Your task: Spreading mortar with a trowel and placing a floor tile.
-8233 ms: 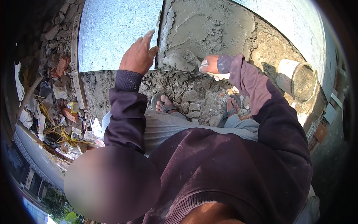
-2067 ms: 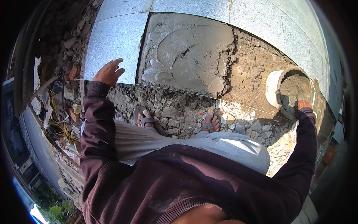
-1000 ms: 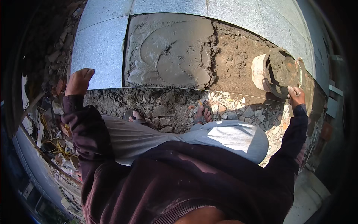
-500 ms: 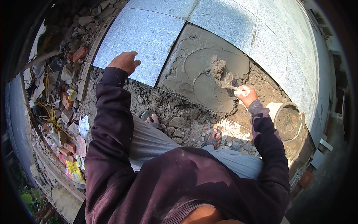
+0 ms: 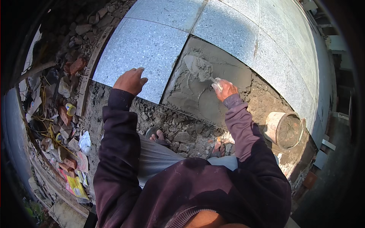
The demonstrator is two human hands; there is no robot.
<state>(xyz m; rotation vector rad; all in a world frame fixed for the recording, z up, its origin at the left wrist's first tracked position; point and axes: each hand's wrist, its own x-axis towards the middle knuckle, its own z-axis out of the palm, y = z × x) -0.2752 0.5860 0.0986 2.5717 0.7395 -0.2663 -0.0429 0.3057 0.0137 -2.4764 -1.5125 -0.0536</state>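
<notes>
Mortar lies in the gap between your tiles, wet and grey, and the trowel is on top of it. Your right hand has its fingers clamped on the trowel's handle, with the blade pointing away from you toward the upper left of the patch and lumpy mortar near the handle end. Your left hand holds nothing that shows: the thumb stands apart from the fingers over the near edge of the speckled tile — whether it touches that tile, you cannot tell from this angle.

As for progress, the tile on your left and the tiles along the far side look already set, edge to edge. The mortar bed seems well along, filling the space right beside the left tile, but its surface is uneven, with ridges and curved sweep marks. No tile covers it yet. To its right, a strip of bare earth has no mortar on it, so that stretch appears undone. The bucket stands near your right forearm, beside the far tiles, with more mortar inside — how much, you cannot judge. Broken rubble lies around your feet.
</notes>
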